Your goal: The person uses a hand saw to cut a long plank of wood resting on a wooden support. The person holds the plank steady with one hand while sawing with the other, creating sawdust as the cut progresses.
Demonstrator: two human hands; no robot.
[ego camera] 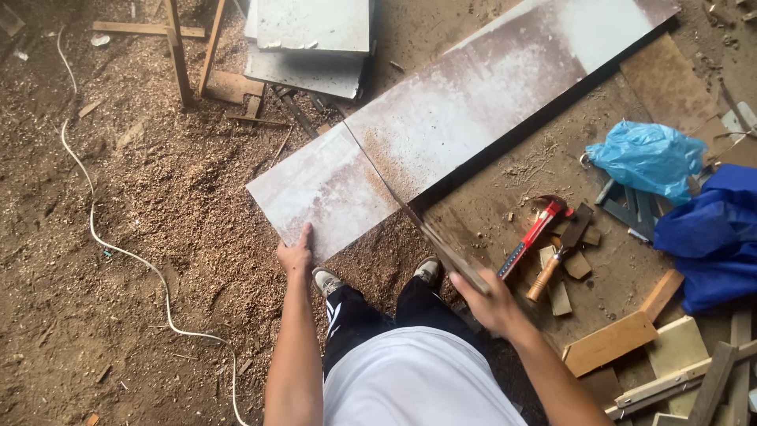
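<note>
A long grey-white board (473,102) lies slantwise over a workbench, its near end hanging over the sawdust floor. A thin cut line crosses it near that end. My left hand (296,254) presses on the near corner of the overhanging piece (323,193). My right hand (490,301) grips the handle of a hand saw (430,237), whose blade runs up into the cut. My two shoes (377,276) stand just below the board.
A red-handled tool (536,233), a wooden-handled hammer (552,264) and wood offcuts (611,343) lie on the bench at right. Blue plastic bags (678,181) sit further right. A white cord (118,252) snakes over the sawdust. More boards (311,39) and a wooden frame (185,55) stand beyond.
</note>
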